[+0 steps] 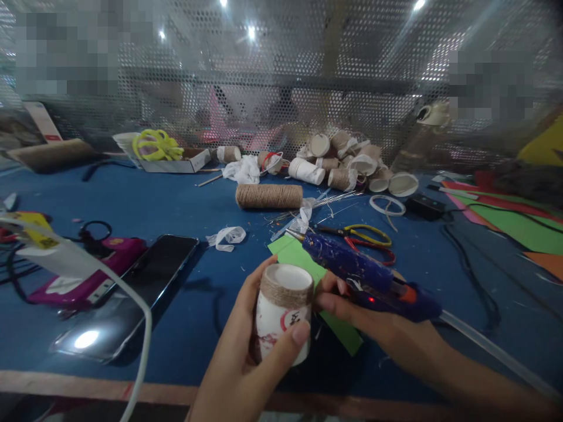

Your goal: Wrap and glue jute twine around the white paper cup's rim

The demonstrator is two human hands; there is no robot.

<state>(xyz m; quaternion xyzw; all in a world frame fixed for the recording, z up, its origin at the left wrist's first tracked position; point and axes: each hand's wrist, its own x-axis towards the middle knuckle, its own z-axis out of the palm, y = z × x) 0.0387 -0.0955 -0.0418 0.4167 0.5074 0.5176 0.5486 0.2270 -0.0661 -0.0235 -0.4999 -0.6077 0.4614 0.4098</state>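
Note:
My left hand [259, 351] is wrapped round a white paper cup [281, 328], held upright with its open mouth up. Brown twine [285, 295] circles the cup just under the rim, and a red and black print shows below. My right hand [347, 302] is closed about a blue glue gun [352, 264], its grip mostly hidden. The gun's nozzle points up and left, past the cup's rim, and a small red light glows on its body. A clear glue stick [492, 346] sticks out of its back. The thumb and fingertips of this hand are close against the twine-wrapped side of the cup.
Behind lie a twine roll [269, 196], scissors [365, 234] and a pile of twine-wrapped cups [347, 161]. Green paper [343, 334] is under my hands. A phone [132, 299], a purple power strip [88, 275] and a white cable [145, 328] are left. Coloured sheets [510, 214] lie right.

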